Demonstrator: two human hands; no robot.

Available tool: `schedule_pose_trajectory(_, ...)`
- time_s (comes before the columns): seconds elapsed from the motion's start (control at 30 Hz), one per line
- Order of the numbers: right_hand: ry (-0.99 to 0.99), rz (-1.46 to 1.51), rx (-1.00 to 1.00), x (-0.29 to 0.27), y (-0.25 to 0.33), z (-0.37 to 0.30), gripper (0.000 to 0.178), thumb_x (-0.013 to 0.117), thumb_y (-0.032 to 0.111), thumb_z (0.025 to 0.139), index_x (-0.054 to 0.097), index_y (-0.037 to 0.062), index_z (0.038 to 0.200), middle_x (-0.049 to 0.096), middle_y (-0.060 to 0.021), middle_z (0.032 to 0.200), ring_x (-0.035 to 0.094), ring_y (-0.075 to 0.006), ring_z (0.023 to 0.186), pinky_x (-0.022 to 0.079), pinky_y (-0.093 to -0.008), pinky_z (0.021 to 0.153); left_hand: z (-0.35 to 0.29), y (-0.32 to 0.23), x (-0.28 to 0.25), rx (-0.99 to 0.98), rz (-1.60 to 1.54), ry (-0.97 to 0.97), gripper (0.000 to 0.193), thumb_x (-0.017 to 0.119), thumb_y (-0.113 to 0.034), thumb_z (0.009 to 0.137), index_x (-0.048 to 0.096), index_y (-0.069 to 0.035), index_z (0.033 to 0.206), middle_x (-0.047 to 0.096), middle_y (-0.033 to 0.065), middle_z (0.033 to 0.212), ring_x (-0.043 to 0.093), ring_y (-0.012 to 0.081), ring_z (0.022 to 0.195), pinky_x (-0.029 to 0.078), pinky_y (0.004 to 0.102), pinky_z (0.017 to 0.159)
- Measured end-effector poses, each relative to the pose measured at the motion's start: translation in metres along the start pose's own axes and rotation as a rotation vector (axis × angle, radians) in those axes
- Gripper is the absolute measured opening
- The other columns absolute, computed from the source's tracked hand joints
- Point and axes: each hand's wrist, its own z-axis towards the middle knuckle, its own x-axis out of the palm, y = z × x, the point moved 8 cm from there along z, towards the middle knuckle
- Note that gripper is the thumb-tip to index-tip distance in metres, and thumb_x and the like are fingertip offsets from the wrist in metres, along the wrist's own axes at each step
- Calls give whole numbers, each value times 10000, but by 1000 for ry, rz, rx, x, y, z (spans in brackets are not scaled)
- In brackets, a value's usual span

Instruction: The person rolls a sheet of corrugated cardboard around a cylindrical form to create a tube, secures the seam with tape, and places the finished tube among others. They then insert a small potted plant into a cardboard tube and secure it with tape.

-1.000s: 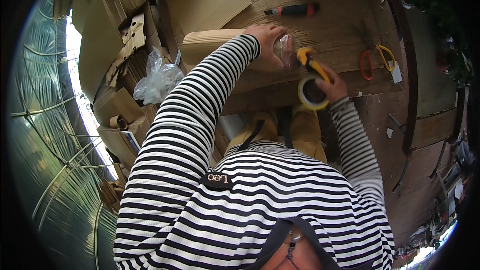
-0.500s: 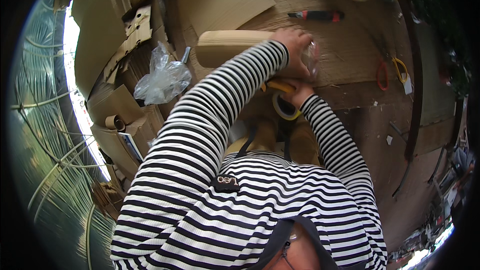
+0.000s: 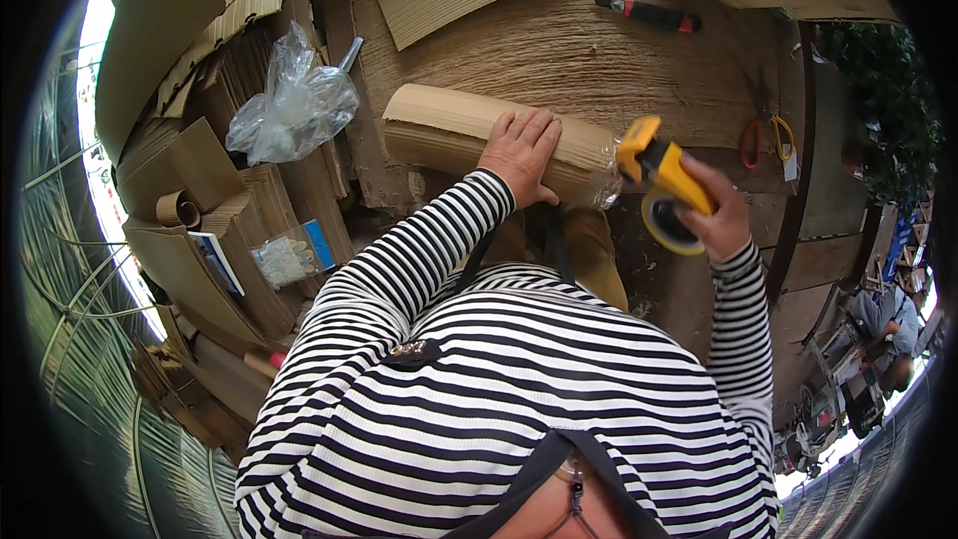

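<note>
cardboard roll [image 3: 454, 128] is clasped by left hand [image 3: 521, 157] at edge of bench [image 3: 519, 55], room left at twelve o'clock; tape dispenser [image 3: 682, 178], gripped by right hand [image 3: 722, 215], has been brought to three.

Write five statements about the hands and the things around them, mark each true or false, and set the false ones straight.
1. The left hand lies on the cardboard roll. True.
2. The right hand holds the knife. False: it holds the yellow tape dispenser; the knife lies on the table.
3. The clear plastic bag is to the left of the roll. True.
4. The sleeves are plain white. False: they are striped black and white.
5. The dispenser is by the right end of the roll. True.
</note>
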Motion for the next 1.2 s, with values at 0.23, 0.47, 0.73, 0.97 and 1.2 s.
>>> schedule_pose_trajectory(0.23,620,-913,135,65,65,95,508,748,267,808,678,228,1310,713,-129,1183,671,-309,1111,541,-382,959,-25,2,19,-5,22,-124,1135,938,-476,528,403,-82,1448,423,129,1506,350,321,1447,219,534,1209)
schedule_pose_trajectory(0.47,570,-963,101,6,5,60,581,785,185,808,643,264,1365,677,-141,1028,688,-295,966,557,-400,893,-20,-11,14,-110,85,-17,1165,939,-466,545,361,-86,1484,365,133,1550,315,319,1466,216,588,1192)
schedule_pose_trajectory(0.73,259,18,321,-5,-101,47,619,704,-46,847,562,90,1434,637,-94,1314,635,-138,1081,513,-261,955,71,-54,10,104,102,240,1109,888,-532,604,416,-50,1483,482,188,1493,445,354,1400,336,461,1168)
schedule_pose_trajectory(0.97,3,315,397,70,-139,-129,624,743,50,797,582,45,1400,634,-135,1372,602,-210,1264,438,-316,1095,87,-46,6,-10,49,299,1094,863,-546,598,445,-33,1469,522,200,1451,505,340,1347,402,415,1143)
schedule_pose_trajectory(1.2,184,382,376,153,-129,-96,634,736,74,802,573,55,1414,653,-141,1327,642,-219,1190,470,-332,1074,111,-30,18,-16,86,433,1107,864,-582,618,439,-42,1486,568,190,1416,551,336,1311,430,406,1122)
